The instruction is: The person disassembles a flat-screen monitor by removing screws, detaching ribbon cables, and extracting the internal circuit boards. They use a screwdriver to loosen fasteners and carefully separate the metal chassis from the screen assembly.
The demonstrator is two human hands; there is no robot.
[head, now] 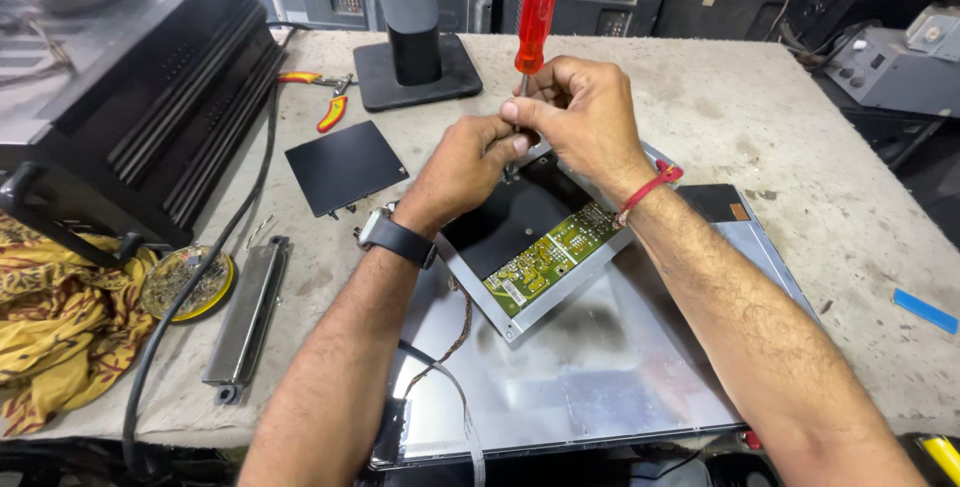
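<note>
A red-handled screwdriver (538, 7) stands upright, its tip down at the far corner of a metal frame (520, 322) that holds a green circuit board (548, 255). My right hand (580, 112) is closed around the screwdriver's shaft just below the handle. My left hand (465, 162), with a dark watch on the wrist, pinches the shaft low down by the tip. The frame lies on the silver back panel of a flat monitor (600, 367) lying face down on the table.
A black square plate (345, 167), red-and-yellow pliers (325, 97) and a black monitor stand (415, 52) lie beyond my hands. A grey metal bar (245, 312), a round tin (185, 282), a yellow cloth (55, 327) and a black case (140, 97) are at the left. A blue strip (925, 310) lies right.
</note>
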